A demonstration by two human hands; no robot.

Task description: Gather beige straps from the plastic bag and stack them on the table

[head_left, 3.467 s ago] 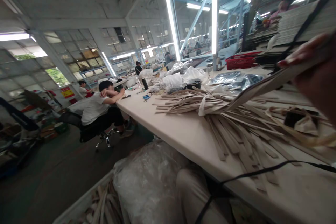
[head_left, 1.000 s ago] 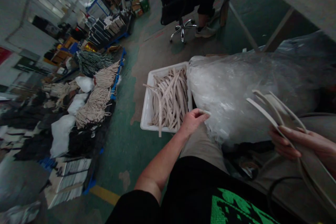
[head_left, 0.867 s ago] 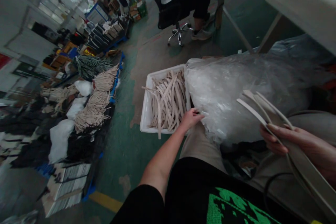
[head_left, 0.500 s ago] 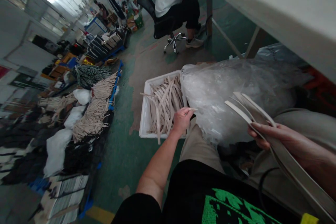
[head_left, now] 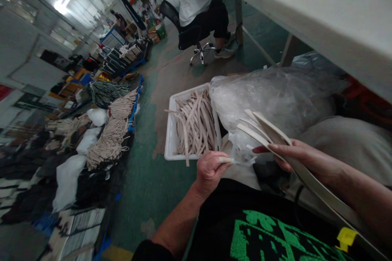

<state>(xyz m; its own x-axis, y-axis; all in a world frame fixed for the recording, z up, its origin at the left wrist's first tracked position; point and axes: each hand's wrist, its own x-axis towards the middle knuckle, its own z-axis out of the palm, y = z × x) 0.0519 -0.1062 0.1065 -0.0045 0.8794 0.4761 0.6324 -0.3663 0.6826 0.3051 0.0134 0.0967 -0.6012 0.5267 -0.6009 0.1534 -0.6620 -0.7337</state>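
Note:
My right hand [head_left: 295,155] is closed on a bundle of long beige straps [head_left: 266,129] that fan out toward the upper left. My left hand [head_left: 210,170] is curled, pinching the edge of a clear plastic bag [head_left: 269,98] that bulges beside my knee. Just beyond my left hand, a white plastic bin [head_left: 170,130] on the floor holds several loose beige straps [head_left: 196,124]. My black shirt with green print fills the bottom of the view.
A pale worktable [head_left: 306,20] runs along the upper right. A person in a white shirt sits on a rolling office chair [head_left: 191,38] farther up. Bundled cords and white bags [head_left: 107,130] lie heaped on the green floor at left.
My view dropped from the tabletop to the floor. My left hand drew back from the bin's edge toward my lap, tugging the bag's edge. My right hand moved its straps left, closer to the left hand.

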